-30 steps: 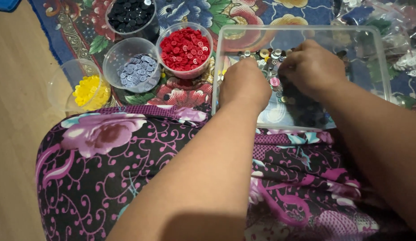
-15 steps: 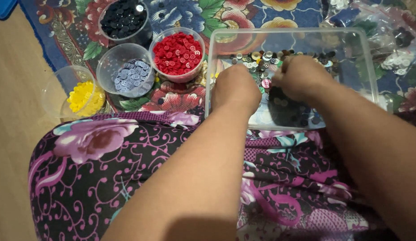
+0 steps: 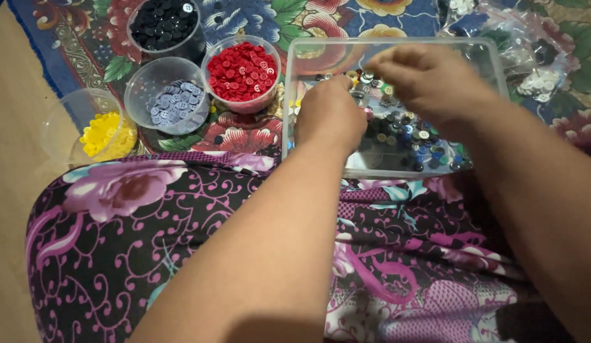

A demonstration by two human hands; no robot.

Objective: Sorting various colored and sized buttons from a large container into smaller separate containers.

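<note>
Hands over a clear rectangular plastic tray [image 3: 295, 95] of mixed coloured buttons [image 3: 413, 140]: left hand [image 3: 330, 117] clenched, right hand [image 3: 429, 82] loosely curled, grip unclear.

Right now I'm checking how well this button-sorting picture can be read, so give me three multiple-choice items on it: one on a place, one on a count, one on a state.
1. Where are both hands?
A. over the clear tray
B. over the cup of yellow buttons
C. on the wooden floor

2. How many round cups hold sorted buttons?
A. two
B. four
C. six

3. What is in the clear tray?
A. nothing
B. only red buttons
C. mixed-colour buttons

Answers:
1 A: the left hand and right hand are both over the clear tray.
2 B: black buttons, red buttons, grey-blue buttons and yellow buttons each fill one cup.
3 C: mixed buttons of several colours lie in the tray.
</note>
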